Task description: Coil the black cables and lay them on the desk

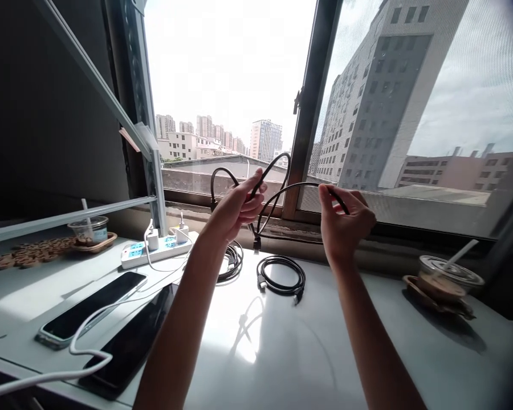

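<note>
Left hand (239, 209), right hand (347, 221): grips pinching black cable (300, 184)
Coil (282, 292): near tabletop's (299, 353) far edge
Second coil (239, 265): partly behind left forearm (194, 302)
Power strip (166, 249): far edge, left

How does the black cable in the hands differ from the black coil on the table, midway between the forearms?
The held cable is raised in the left hand and right hand; the coiled cable lies on the table. The held cable makes loose, uneven loops, while the coiled cable makes a neat ring. Both are thin and black.
</note>
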Demonstrator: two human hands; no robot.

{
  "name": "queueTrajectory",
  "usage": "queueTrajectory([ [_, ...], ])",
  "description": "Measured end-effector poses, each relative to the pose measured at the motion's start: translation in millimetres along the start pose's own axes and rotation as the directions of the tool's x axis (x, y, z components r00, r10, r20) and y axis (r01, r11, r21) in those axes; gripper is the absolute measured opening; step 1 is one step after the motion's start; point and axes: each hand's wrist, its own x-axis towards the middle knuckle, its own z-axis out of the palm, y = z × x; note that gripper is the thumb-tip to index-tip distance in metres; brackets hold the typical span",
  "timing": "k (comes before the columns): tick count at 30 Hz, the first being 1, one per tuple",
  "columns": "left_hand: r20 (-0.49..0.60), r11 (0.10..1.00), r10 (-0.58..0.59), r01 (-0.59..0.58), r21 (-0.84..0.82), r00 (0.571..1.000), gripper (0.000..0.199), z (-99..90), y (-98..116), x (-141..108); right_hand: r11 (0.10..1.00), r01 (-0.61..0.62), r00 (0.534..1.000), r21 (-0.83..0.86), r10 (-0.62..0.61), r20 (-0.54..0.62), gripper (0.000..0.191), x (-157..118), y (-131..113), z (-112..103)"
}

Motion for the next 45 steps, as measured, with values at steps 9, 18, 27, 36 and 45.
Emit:
queueTrajectory([
  [9,0.298,0.915,-0.138,0.237,-0.325,0.944,0.048,41.7,-26.5,4.3,0.980,0.074,0.991,-0.186,-0.052,0.120,0.024,-18.3,2.6,10.3],
  [18,0.155,0.893,-0.184,0.231,-0.386,0.971,0.043,25.9,-34.4,18.6,0.978,-0.042,0.984,0.204,0.076,-0.163,0.029,16.3,21.4,-4.8],
  [27,-0.008,0.982,-0.176,0.176,0.071,0.984,0.036,9.3,-29.4,17.8,0.880,-0.258,0.947,0.400,0.313,-0.078,0.041,55.0,61.7,-32.5],
  [36,-0.399,0.843,0.029,0.192,0.502,0.917,0.036,-24.2,-6.3,13.7,0.805,-0.314,0.949,0.504,0.256,0.183,0.048,58.9,71.8,-39.5],
  [45,-0.376,0.783,0.188,0.092,0.615,0.907,0.043,-35.4,6.2,0.8,0.887,-0.268,0.890,0.377,0.078,0.449,0.049,53.8,53.0,-49.5],
])
